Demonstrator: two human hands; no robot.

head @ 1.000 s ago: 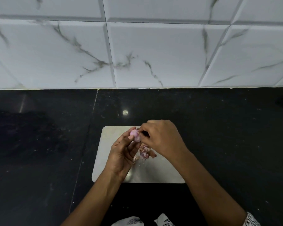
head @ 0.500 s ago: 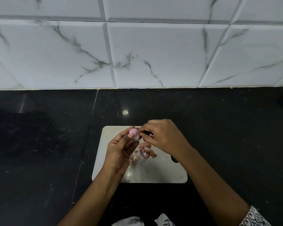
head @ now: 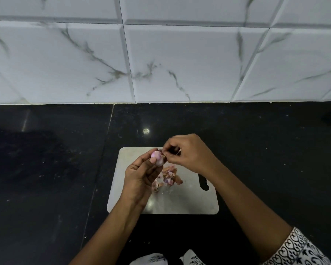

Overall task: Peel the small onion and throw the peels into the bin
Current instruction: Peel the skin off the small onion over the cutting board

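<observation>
my left hand (head: 141,175) holds the small onion (head: 157,156) between thumb and curled fingers, above the far left part of the board. the onion is rounded, smooth, pale pink-lilac and glossy where bare. my right hand (head: 187,153) has its fingers curled, tips pinching a brownish skin flap (head: 163,154) at the onion's right end; whether anything else sits in that hand i cannot tell. below the hands, loose peels (head: 169,177) lie in a small heap, papery, tan and purple. the heap is on a pale rectangular cutting board (head: 189,203) with rounded corners and a dark oblong handle slot (head: 203,183). the board lies on a black speckled stone countertop (head: 46,169). behind it is a wall of white bevelled tiles (head: 180,54) with grey veins.
</observation>
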